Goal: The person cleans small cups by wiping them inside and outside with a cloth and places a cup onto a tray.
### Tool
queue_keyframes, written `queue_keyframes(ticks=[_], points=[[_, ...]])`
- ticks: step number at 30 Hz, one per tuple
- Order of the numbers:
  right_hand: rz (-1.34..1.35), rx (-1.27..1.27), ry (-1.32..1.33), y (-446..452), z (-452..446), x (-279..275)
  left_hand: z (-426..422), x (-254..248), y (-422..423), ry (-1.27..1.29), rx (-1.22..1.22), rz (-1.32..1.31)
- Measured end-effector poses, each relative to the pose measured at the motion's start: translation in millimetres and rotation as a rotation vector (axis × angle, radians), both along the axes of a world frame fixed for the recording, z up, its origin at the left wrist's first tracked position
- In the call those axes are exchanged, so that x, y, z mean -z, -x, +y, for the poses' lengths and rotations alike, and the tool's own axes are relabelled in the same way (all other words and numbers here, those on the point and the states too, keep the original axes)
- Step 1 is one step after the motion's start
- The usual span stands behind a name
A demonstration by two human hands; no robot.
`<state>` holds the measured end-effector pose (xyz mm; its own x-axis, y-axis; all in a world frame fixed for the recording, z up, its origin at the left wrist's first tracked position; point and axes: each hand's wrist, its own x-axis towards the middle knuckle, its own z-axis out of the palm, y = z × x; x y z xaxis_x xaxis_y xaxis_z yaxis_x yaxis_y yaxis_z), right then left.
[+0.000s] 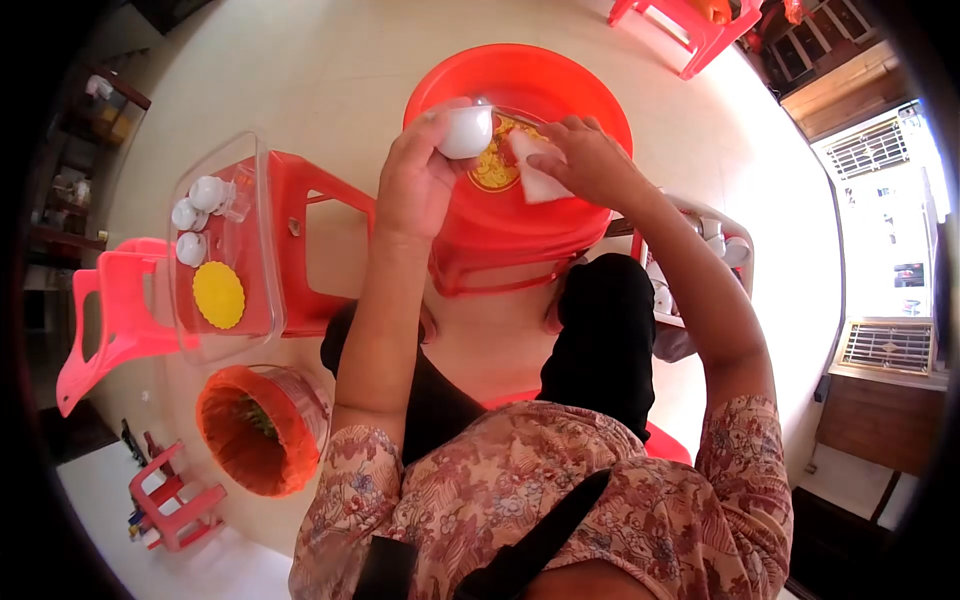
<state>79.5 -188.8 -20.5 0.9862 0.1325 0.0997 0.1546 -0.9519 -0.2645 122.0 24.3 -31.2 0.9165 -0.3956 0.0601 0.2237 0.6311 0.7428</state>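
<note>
My left hand (415, 175) grips a small white cup (466, 133) and holds it tilted over a large red basin (450, 75). Just to the right, my right hand (590, 165) is closed on a white cloth (540, 182), which hangs from the fingers apart from the cup. Beneath both hands, the basin's floor shows a yellow and red printed pattern (492, 168). The basin rests on a red plastic stool (490, 272) in front of my knees.
On the left, a clear plastic tray (255, 225) on a red stool (300, 270) holds several white cups (208, 193) and a yellow scalloped disc (218, 295). An orange-lined bin (262, 430) stands below it. Right of my knee, another container (740, 225) holds white crockery.
</note>
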Motion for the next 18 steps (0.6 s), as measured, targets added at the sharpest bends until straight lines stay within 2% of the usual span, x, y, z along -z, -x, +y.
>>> queue_keyframes(ticks=[1, 4, 7, 10, 13, 18], points=[[0.063, 0.045, 0.027, -3, 4, -4, 1, 1, 0, -0.005, 0.01, -0.001], [0.099, -0.106, 0.017, -8, 6, -16, 3, 6, -3, 0.02, 0.028, 0.016], [0.062, -0.369, 0.155, -8, 1, 4, 8, 12, -7, 0.072, 0.07, 0.051], [0.231, -0.31, 0.284, -9, 6, 24, 8, 14, -9, 0.106, 0.079, 0.065], [0.163, -0.383, 0.314, -16, 2, 38, 7, 11, -7, 0.108, 0.076, 0.067], [0.073, -0.362, 0.261, -27, 7, 45, 8, 15, -9, 0.12, 0.101, 0.057]])
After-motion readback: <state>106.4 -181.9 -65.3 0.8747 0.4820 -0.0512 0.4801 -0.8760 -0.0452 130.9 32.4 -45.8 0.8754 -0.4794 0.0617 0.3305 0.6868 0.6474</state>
